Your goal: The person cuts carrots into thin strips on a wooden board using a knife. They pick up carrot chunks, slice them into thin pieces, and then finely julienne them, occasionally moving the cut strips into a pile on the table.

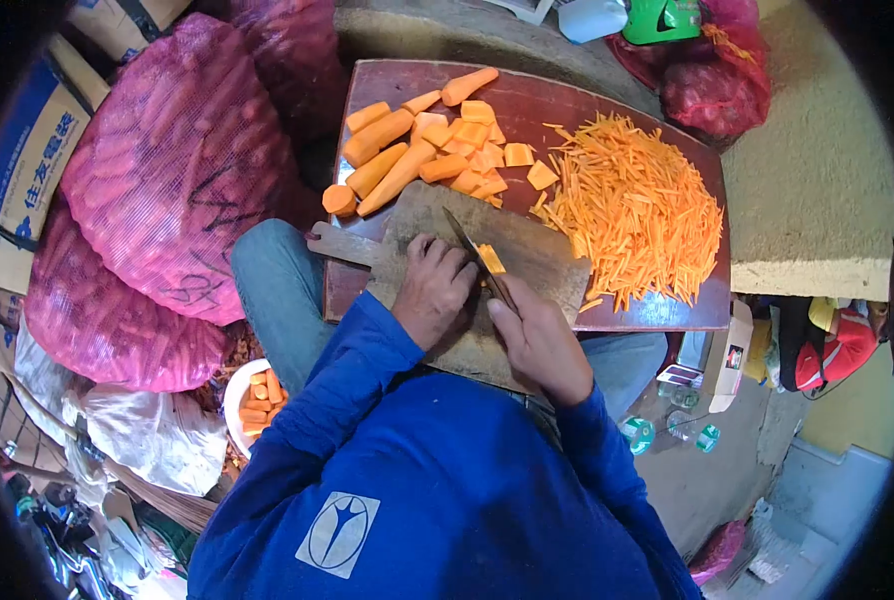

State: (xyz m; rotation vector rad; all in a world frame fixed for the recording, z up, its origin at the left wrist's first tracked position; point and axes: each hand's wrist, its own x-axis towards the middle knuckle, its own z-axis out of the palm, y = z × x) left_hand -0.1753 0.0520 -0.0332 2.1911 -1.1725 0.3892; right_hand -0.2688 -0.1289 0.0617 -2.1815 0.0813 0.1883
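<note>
A wooden cutting board (417,215) with a handle lies over the near edge of a dark red table (537,95). On the board, my left hand (435,290) rests with its fingers bent and pressed down; whatever is under them is hidden. My right hand (542,338) is wrapped round the handle of a knife (467,238), whose blade points away and slightly left. Just right of the blade sits a small orange carrot piece (491,259). Beyond the board are peeled carrots and carrot slabs (404,172). To the right rises a heap of carrot sticks (632,210).
Pink mesh sacks (182,170) full of carrots stand at the left. A white bowl (235,405) of carrot pieces is by my left leg. Plastic bottles (638,434) and a cardboard box (732,358) are on the floor at right, below a concrete ledge (817,276).
</note>
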